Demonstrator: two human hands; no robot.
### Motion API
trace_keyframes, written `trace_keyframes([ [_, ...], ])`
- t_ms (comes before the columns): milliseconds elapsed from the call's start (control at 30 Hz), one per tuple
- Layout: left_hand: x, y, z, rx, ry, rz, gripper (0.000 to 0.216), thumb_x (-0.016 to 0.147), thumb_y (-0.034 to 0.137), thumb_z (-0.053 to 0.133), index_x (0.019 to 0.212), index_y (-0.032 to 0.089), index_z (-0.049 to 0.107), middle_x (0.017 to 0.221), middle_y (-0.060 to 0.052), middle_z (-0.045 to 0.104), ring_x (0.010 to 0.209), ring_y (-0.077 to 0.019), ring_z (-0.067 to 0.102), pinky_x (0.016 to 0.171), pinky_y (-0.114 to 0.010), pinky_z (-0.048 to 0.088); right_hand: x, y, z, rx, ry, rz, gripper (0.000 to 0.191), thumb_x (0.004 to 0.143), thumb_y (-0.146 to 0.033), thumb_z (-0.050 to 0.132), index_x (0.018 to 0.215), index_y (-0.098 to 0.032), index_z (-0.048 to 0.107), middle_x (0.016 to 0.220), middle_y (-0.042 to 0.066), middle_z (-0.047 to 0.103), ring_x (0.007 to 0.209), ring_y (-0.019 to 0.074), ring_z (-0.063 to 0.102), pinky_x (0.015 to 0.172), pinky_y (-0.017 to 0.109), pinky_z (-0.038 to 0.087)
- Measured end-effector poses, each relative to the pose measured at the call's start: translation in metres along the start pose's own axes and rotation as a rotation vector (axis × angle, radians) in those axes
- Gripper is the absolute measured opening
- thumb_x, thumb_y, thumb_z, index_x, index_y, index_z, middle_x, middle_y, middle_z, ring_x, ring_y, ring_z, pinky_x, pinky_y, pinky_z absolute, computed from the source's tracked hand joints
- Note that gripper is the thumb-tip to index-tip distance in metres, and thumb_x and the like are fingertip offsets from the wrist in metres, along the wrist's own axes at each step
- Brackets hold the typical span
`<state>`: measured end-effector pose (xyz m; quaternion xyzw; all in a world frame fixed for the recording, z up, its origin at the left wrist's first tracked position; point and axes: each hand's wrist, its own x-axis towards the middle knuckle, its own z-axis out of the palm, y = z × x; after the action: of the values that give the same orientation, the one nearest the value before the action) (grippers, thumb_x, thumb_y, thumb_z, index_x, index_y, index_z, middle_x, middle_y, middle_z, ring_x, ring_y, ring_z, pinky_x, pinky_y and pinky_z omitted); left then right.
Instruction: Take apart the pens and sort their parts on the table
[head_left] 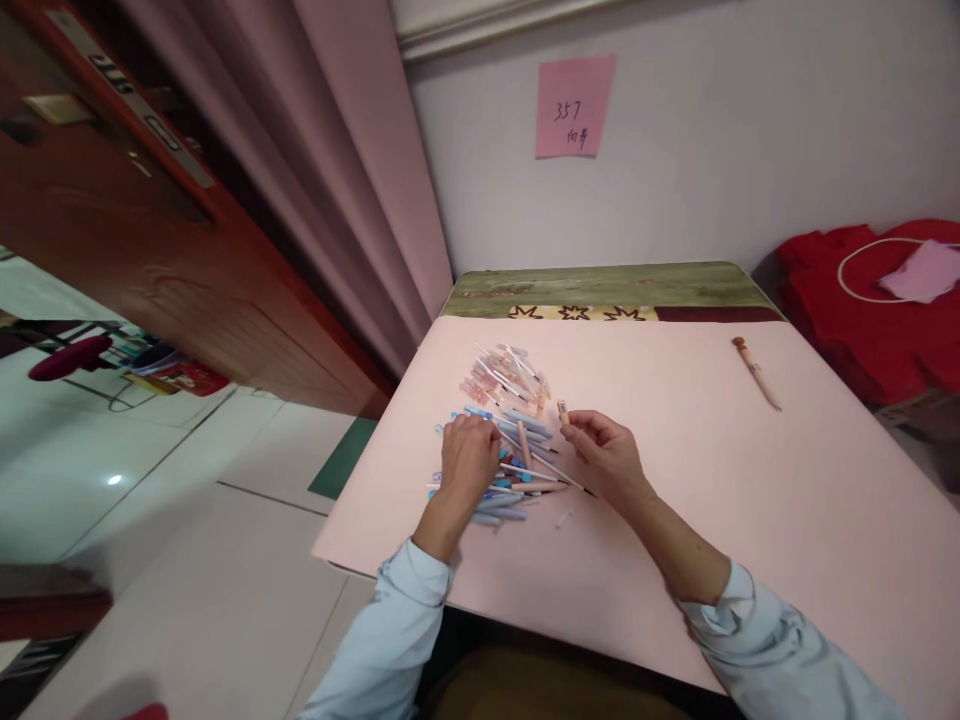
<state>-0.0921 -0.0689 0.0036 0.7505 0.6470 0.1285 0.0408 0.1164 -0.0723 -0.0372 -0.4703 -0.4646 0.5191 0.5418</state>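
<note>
- A heap of mostly blue pen parts is spread on the surface.
- The left hand is held over the heap's left side; whether anything is pinched by its hidden fingers cannot be told.
- A small beige piece is pinched by the right hand's fingers, near the heap's far right edge.
- Pale pink parts are piled just beyond the heap.
- A brown-topped pen is laid well right of it.

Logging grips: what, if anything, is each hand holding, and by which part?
The right hand pinches a small beige piece by its lower end. The left hand is over the pens; whether it holds any cannot be told.
</note>
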Motion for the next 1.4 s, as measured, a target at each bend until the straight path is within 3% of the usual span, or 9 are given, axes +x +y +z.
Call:
trace_keyframes([
  [367,0.005,0.009,-0.004,0.112,-0.060,-0.034,0.020,0.082,0.013,0.054,0.073,0.020,0.070,0.086,-0.012,0.069,0.094,-0.0300,0.058,0.085,-0.042,0.038,0.002,-0.004,0.003,0.017,-0.004,0.009,0.034,0.075,-0.047,0.074,0.091,-0.017,0.070,0.060,-0.002,0.055,0.050,0.0090,0.039,0.046,0.023,0.032],
  [667,0.007,0.010,-0.002,0.121,-0.075,-0.029,0.021,0.080,0.010,0.052,0.070,0.018,0.069,0.084,-0.014,0.069,0.092,-0.0308,0.060,0.083,-0.041,0.041,0.002,-0.002,0.003,0.018,-0.015,-0.006,0.035,0.075,-0.048,0.073,0.091,-0.017,0.070,0.064,0.000,0.059,0.051,0.0096,0.041,0.047,0.024,0.037],
  [833,0.007,0.012,-0.017,0.066,-0.021,-0.037,0.015,0.078,0.012,0.054,0.074,0.018,0.067,0.084,-0.013,0.068,0.090,-0.0292,0.061,0.082,-0.040,0.043,0.003,0.000,0.002,0.006,-0.016,0.002,0.034,0.075,-0.048,0.073,0.090,-0.017,0.070,0.064,-0.001,0.060,0.050,0.0093,0.043,0.047,0.023,0.037],
  [933,0.009,0.014,-0.030,-0.099,0.097,-0.051,0.011,0.079,0.017,0.055,0.075,0.020,0.065,0.081,-0.008,0.068,0.086,-0.0250,0.062,0.078,-0.036,0.046,0.003,0.000,0.002,0.012,-0.033,-0.020,0.032,0.075,-0.046,0.073,0.090,-0.018,0.070,0.068,0.000,0.064,0.054,0.0108,0.049,0.050,0.024,0.040],
  [1000,0.010,0.017,-0.033,-0.370,0.129,-0.077,0.007,0.080,0.022,0.057,0.077,0.021,0.064,0.072,-0.003,0.066,0.075,-0.0200,0.063,0.071,-0.031,0.048,0.003,-0.001,0.003,0.007,-0.046,-0.053,0.030,0.075,-0.045,0.074,0.088,-0.018,0.071,0.073,0.002,0.067,0.061,0.0136,0.056,0.056,0.025,0.045],
  [1100,0.010,0.026,-0.026,-0.886,0.079,-0.181,0.010,0.079,0.031,0.063,0.079,0.020,0.064,0.061,0.001,0.063,0.058,-0.0146,0.061,0.058,-0.025,0.048,0.002,-0.004,0.004,-0.016,-0.072,-0.089,0.029,0.075,-0.045,0.074,0.085,-0.019,0.072,0.076,0.004,0.071,0.067,0.0172,0.062,0.063,0.029,0.050],
  [1200,0.009,0.038,-0.019,-1.215,0.020,-0.263,0.019,0.074,0.033,0.071,0.080,0.017,0.066,0.064,0.000,0.066,0.060,-0.0144,0.064,0.060,-0.026,0.053,0.002,-0.005,0.005,-0.040,-0.095,-0.130,0.028,0.077,-0.046,0.073,0.086,-0.019,0.073,0.077,0.005,0.072,0.070,0.0187,0.065,0.066,0.030,0.052],
  [1300,0.009,0.046,-0.018,-1.316,0.014,-0.240,0.020,0.074,0.032,0.072,0.084,0.015,0.070,0.072,-0.003,0.071,0.066,-0.0157,0.068,0.068,-0.030,0.057,0.001,-0.005,0.004,-0.089,-0.100,-0.181,0.027,0.080,-0.044,0.071,0.088,-0.019,0.073,0.081,0.006,0.072,0.073,0.0198,0.065,0.068,0.031,0.052],
  [1400,0.010,0.048,-0.019,-1.230,0.071,-0.173,0.015,0.078,0.028,0.068,0.087,0.017,0.072,0.075,-0.003,0.072,0.072,-0.0169,0.070,0.073,-0.031,0.058,0.001,-0.004,0.003,-0.114,-0.101,-0.202,0.025,0.081,-0.043,0.070,0.089,-0.020,0.074,0.082,0.006,0.072,0.075,0.0200,0.065,0.069,0.031,0.052],
])
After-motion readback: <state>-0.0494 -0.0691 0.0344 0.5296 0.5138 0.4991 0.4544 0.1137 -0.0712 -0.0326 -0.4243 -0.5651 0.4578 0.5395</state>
